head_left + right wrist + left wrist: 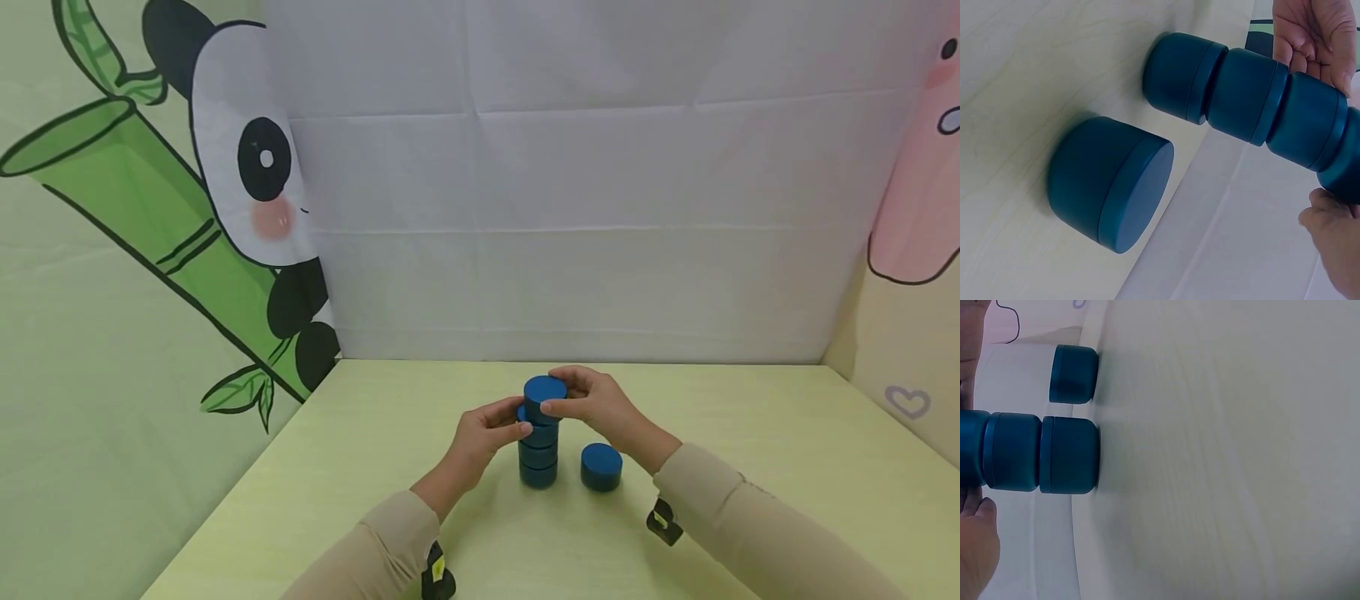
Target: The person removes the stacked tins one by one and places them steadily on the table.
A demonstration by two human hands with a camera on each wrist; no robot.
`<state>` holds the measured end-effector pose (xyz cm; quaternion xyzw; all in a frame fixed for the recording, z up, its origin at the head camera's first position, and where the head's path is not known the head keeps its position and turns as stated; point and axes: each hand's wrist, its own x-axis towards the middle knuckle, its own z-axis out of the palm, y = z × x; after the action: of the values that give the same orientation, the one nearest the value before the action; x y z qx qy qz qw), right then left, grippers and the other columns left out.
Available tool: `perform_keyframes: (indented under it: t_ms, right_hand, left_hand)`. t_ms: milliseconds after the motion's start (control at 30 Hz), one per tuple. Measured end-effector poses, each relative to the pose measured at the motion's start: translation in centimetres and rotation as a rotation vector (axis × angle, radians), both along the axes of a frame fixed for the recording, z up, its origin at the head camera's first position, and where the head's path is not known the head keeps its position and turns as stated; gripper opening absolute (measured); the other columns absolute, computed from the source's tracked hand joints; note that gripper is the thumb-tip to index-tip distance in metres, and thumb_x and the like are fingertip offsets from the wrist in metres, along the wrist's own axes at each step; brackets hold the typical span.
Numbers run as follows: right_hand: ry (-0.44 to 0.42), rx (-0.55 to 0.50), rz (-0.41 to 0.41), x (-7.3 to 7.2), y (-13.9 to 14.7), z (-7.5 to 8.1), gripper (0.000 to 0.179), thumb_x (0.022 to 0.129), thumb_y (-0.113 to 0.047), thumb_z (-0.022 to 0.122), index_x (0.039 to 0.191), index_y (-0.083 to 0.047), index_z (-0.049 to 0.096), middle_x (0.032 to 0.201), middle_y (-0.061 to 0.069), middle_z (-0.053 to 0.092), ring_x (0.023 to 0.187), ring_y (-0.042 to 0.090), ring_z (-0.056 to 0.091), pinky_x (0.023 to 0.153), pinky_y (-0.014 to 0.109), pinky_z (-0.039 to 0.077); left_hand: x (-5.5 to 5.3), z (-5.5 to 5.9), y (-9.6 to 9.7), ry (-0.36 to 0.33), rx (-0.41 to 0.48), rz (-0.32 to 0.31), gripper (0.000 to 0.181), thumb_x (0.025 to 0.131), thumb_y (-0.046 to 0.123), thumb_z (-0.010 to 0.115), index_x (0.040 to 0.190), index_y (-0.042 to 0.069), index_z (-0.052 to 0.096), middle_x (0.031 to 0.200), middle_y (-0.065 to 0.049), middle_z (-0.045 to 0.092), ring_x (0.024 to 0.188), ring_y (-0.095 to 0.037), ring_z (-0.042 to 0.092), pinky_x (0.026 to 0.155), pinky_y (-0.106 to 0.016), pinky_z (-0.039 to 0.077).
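Observation:
A stack of blue round lidded tins [537,457] stands upright on the table [300,517]. My right hand [606,408] grips the topmost blue tin [545,398] between thumb and fingers; it sits slightly off to the right of those beneath. Just below, my left hand [474,446] holds the third tin [1308,122] from the bottom by its sides. Whether the topmost tin bears fully on the one under it, I cannot tell. One more blue tin [602,467] stands apart, right of the stack; the right wrist view shows this single tin [1110,184] close up.
Behind the table hangs a white cloth [570,250]. A panel with a panda and bamboo drawing [247,150] stands at the left, and one with a pink figure [918,183] at the right. Dark straps with yellow marks [663,522] hang at both sleeves.

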<state>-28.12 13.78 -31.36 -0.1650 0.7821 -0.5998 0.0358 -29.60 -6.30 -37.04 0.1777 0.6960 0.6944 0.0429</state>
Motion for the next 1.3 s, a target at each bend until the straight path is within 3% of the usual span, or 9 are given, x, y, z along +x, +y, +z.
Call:
perform_keyframes:
  t_ms: [333,800,1100,1300]
  right_hand:
    - [0.02,-0.011,-0.022,-0.2,0.3,-0.5,0.065,0.08,-0.027,0.073,0.133,-0.002,0.046,0.127,0.016,0.055,0.114,0.027,0.056,0.097,0.043,0.046]
    - [0.05,0.014,-0.069,-0.1,2.5,0.0,0.065,0.081,-0.026,0.072,0.134,0.0,0.045,0.13,0.019,0.052,0.114,0.028,0.056,0.098,0.044,0.044]
    - [0.043,0.043,-0.125,0.8,5.0,0.3,0.067,0.082,-0.027,0.071,0.136,0.0,0.042,0.128,0.019,0.052,0.11,0.022,0.057,0.098,0.039,0.046]
    - [0.044,0.073,-0.142,1.4,6.3,-0.1,0.067,0.083,-0.028,0.07,0.137,0.0,0.041,0.132,0.021,0.049,0.114,0.025,0.055,0.099,0.041,0.044]
  left_hand:
    - [0.1,0.2,0.0,0.006,-0.023,-0.014,0.051,0.084,0.022,0.069,0.129,0.004,0.054,0.129,-0.013,0.055,0.12,-0.026,0.052,0.099,-0.039,0.044]
    - [-0.2,0.0,0.1,-0.025,-0.034,0.01,0.052,0.084,0.02,0.069,0.13,0.003,0.053,0.129,-0.015,0.055,0.12,-0.027,0.053,0.099,-0.041,0.042]
    - [-0.1,0.1,0.2,-0.034,-0.026,0.016,0.052,0.084,0.016,0.069,0.131,0.001,0.052,0.132,-0.015,0.053,0.123,-0.027,0.05,0.1,-0.038,0.042]
    - [0.0,0.0,0.0,-0.026,-0.015,0.005,0.054,0.084,0.015,0.069,0.132,-0.002,0.049,0.133,-0.016,0.052,0.124,-0.027,0.049,0.1,-0.038,0.042]
